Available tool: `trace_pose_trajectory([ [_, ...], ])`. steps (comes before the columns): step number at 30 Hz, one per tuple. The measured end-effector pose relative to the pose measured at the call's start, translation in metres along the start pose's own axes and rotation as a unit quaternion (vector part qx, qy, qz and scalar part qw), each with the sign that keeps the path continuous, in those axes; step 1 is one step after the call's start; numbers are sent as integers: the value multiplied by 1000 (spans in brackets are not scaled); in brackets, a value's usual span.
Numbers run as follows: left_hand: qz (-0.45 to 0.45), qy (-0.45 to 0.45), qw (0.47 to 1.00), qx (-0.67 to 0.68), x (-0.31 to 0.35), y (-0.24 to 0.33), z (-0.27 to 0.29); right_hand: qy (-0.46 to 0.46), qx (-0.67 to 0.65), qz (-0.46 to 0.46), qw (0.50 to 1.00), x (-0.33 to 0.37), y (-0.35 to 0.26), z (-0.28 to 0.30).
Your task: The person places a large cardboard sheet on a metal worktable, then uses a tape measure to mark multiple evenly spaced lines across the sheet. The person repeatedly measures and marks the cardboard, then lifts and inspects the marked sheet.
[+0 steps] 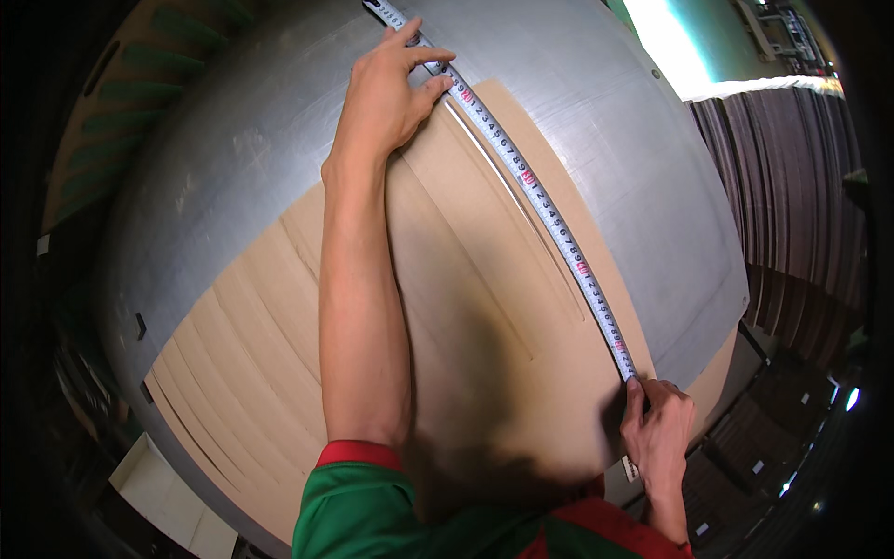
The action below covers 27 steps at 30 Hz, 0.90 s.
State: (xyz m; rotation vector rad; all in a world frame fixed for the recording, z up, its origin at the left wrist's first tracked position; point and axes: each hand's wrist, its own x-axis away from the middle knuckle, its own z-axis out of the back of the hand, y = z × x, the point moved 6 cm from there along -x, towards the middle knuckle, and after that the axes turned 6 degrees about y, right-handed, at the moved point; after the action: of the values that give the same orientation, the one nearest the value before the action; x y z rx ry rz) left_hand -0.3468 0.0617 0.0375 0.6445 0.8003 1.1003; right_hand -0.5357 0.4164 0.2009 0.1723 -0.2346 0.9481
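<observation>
A white metal tape measure point(549, 216) with black and red marks runs slantwise over a large brown sheet point(568, 354), from the far edge of view down to the right. At its upper part is my left hand point(384, 93), thumb and index finger at the blade, the other fingers stretched further along it. My right hand point(659, 424) grips the blade's lower end near the right side of the sheet, thumb on top and fingers curled. What lies inside that hand is mostly hidden. The sheet has long narrow slits point(529, 219) beside the tape and curved lines toward its left.
The sheet rests on a grey metal tabletop point(251, 149). Beyond its right edge stands a tall stack of dark sheets point(778, 177). A pale box-like piece point(163, 498) is at the lower left. Green-edged slats point(140, 88) show at the upper left.
</observation>
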Motion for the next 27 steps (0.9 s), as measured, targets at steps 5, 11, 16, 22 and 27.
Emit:
trace_pose_trajectory([
  [5,-1,-26,999,-35,-2,1,-5,0,5,0,1000,-1,0,-2],
  [11,-71,12,981,-180,3,3,3,2,8,-4,1000,-3,0,-2],
  [16,-31,-33,992,-121,1,-18,0,7,15,6,1000,-6,-3,-1],
  [22,-41,-69,993,-83,-2,-30,1,17,18,5,1000,-9,-5,-1],
  [27,-34,-92,991,-94,5,-26,8,37,21,-7,999,-7,-7,-2],
])
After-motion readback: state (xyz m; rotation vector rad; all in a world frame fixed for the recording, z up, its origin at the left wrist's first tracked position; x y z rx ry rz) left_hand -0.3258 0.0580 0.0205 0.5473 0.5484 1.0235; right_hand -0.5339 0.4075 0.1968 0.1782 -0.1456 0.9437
